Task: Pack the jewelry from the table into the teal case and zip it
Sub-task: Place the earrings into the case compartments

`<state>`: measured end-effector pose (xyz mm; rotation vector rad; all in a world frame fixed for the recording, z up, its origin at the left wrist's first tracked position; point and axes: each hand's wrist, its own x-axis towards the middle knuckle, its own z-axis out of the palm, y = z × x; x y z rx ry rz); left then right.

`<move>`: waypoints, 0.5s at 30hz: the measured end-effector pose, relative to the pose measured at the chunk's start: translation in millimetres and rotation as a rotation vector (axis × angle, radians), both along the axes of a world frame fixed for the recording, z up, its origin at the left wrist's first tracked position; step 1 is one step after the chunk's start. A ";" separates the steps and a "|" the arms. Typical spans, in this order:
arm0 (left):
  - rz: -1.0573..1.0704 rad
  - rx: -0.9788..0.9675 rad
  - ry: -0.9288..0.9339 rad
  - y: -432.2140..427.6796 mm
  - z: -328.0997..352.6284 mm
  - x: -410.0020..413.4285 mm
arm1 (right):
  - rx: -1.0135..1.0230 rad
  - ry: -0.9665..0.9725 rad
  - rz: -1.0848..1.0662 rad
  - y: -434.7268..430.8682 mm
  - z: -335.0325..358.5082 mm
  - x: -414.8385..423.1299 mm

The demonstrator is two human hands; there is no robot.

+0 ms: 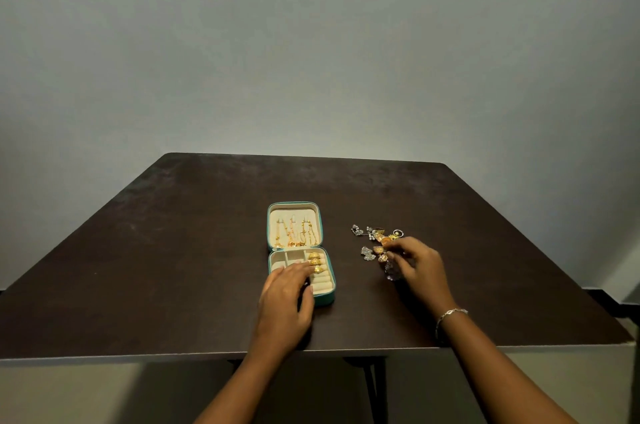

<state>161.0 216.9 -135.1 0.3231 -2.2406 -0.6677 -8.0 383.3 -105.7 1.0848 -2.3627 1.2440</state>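
The teal case [328, 299] lies open on the dark table [173, 250], cream-lined. Gold chains [294, 233] hang in its lid half. Three gold rings [315, 263] sit in the ring rolls of the near half. My left hand [285, 302] rests on the near half of the case, fingers fairly straight and reaching the rings. To the right a loose pile of silver and gold jewelry [372, 243] lies on the table. My right hand [415, 266] is at the pile's near edge, its fingertips pinching a small piece; which piece is too small to tell.
The table's near edge [207, 354] runs just below my wrists. A plain wall stands behind the table. A bracelet [448, 314] is on my right wrist. Table legs show under the front edge.
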 end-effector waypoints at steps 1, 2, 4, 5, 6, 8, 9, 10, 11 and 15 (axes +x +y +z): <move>0.003 -0.013 0.015 0.5 -0.5 -0.4 | 0.002 -0.017 -0.053 2.7 1.2 -9.3; 0.006 -0.016 0.026 1.3 -0.5 -0.6 | 0.026 -0.035 -0.100 4.6 2.0 -19.0; 0.012 -0.008 0.033 1.7 -1.2 -0.7 | 0.113 -0.080 -0.161 6.5 2.9 -36.7; 0.012 -0.012 0.035 1.3 -2.1 -0.9 | 0.157 -0.107 -0.177 6.2 2.2 -44.5; 0.012 -0.025 0.039 0.8 -2.9 -1.3 | 0.194 -0.128 -0.187 4.7 1.8 -51.5; 0.016 -0.047 0.043 0.1 -4.1 -2.0 | 0.247 -0.152 -0.198 -1.6 1.5 -62.5; 0.022 -0.051 0.045 -0.1 -4.3 -2.7 | 0.270 -0.153 -0.199 -6.3 2.8 -66.5; 0.026 -0.049 0.046 0.1 -4.6 -3.4 | 0.294 -0.148 -0.195 -11.3 4.2 -69.3; 0.031 -0.048 0.045 0.4 -4.8 -3.8 | 0.317 -0.137 -0.192 -16.6 6.0 -71.1; 0.041 -0.056 0.039 1.8 -7.1 -4.6 | 0.412 -0.094 -0.205 -32.6 10.2 -76.1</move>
